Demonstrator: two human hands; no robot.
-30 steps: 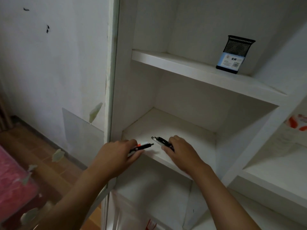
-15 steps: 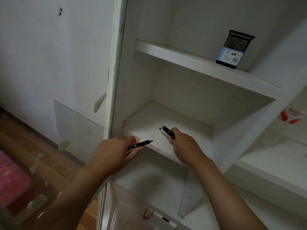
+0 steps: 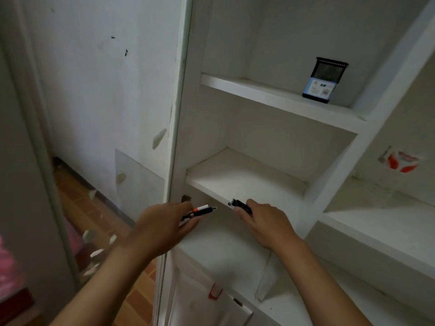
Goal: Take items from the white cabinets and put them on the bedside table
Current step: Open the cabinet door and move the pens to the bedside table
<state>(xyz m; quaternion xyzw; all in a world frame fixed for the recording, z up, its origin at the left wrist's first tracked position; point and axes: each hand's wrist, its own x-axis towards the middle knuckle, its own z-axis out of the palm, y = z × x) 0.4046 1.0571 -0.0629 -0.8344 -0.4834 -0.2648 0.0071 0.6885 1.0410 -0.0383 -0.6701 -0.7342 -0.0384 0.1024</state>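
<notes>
**Entry: white cabinet, middle shelf, both hands at its front edge**

Surface and room. You face a white cabinet (image 3: 259, 137) with open compartments. Take its middle shelf (image 3: 240, 182) as the reference. Above that shelf, on the next board up and toward its right end, stands a black mesh pen holder (image 3: 324, 80) with a blue-and-white label on its lower part. Right of the shelf, past the upright divider, a red-and-white packet (image 3: 400, 161) lies against the back of the neighbouring compartment. Left of the shelf, beyond the cabinet's side panel, is a scuffed white wall (image 3: 94, 90); below it runs a brown wooden floor (image 3: 98, 208) with pale scraps scattered on it. Below the shelf, another white item with a red mark sits in the lower compartment, too blurred to identify.

Hands. Your left hand (image 3: 162, 227) is just below and in front of the shelf's front edge, back of the hand up, fingers curled round a bundle of pens (image 3: 200, 211): one white with an orange band, one black, tips pointing right. Your right hand (image 3: 266, 222) is at the same edge, slightly right, fingers closed round a black pen (image 3: 239, 204) whose tip points left. The two hands are near each other but apart.
</notes>
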